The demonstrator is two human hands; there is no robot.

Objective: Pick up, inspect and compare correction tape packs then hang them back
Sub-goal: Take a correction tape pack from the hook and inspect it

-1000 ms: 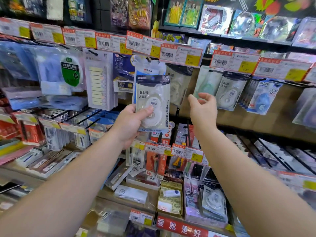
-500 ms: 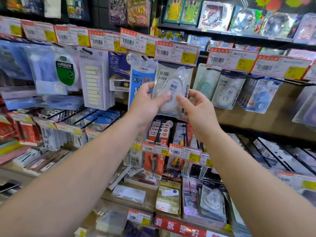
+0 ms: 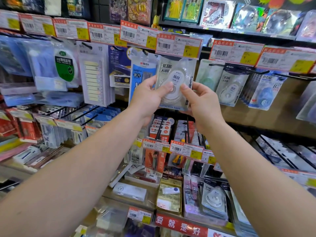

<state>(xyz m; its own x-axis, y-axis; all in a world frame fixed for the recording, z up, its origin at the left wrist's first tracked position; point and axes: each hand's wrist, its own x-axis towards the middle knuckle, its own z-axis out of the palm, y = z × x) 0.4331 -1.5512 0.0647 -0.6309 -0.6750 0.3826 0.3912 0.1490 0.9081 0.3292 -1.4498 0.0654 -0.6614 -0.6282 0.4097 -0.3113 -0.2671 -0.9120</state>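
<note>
A clear correction tape pack (image 3: pixel 176 77) with a white dispenser inside is raised up at a peg under a price tag (image 3: pixel 178 46). My left hand (image 3: pixel 147 98) grips its lower left edge, thumb on the front. My right hand (image 3: pixel 201 103) pinches its lower right edge. Similar correction tape packs (image 3: pixel 230 88) hang on the peg to the right. A blue pack (image 3: pixel 266 93) hangs further right.
A blue ruler pack (image 3: pixel 142 74) hangs just left of the held pack. Sticky-note flags (image 3: pixel 94 77) and a green tape pack (image 3: pixel 65 67) hang further left. Metal pegs (image 3: pixel 239 67) and price tags jut out along the rack. Lower shelves hold more stationery (image 3: pixel 169 195).
My left hand carried the pack up and right to the peg below the price tag. My right hand came in and took hold of the pack's right edge.
</note>
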